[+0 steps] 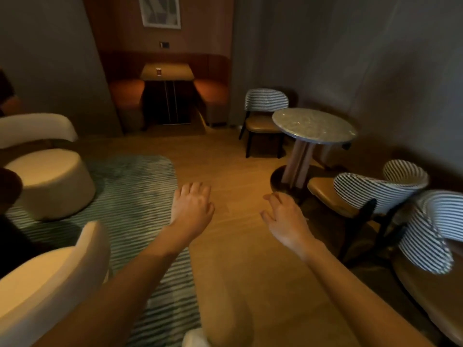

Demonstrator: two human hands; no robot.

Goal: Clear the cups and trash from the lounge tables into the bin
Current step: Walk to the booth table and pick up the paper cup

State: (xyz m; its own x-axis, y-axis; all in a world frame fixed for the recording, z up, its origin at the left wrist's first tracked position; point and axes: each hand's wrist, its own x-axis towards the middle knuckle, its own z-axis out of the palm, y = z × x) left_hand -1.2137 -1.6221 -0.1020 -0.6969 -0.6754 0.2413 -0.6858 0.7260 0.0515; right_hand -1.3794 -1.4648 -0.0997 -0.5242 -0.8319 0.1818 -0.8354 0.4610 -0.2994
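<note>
Two hands: both empty, palms down, fingers loosely spread, stretched forward over the floor.
Left hand: released, grasping nothing; hangs above the line where rug meets wood floor.
Right hand: released too, fingers slightly curled, nothing in it; hangs over bare wood floor, near the round table's base.
Forearms: bare, reaching in from the bottom edge, well apart from each other.
Cup: small, pale with a reddish band, upright on the far table; too small for more detail.
Far table: rectangular, tan top, set in a wood-panelled alcove between two orange seats, well apart from both hands.
Round table: speckled grey top on a pale pedestal with a dark base, right of centre against the grey wall.
Striped chairs: one behind the round table, another in front of it, a third at the right edge; tan seats, dark legs.
Cream armchairs: one at the left on the rug, another at lower left beside the left forearm.
Rug: green and white stripes, rounded corner, covering the left part of the floor.
Wood floor: light brown, running from the hands to the alcove.
Framed picture: on the alcove wall above the far table.
</note>
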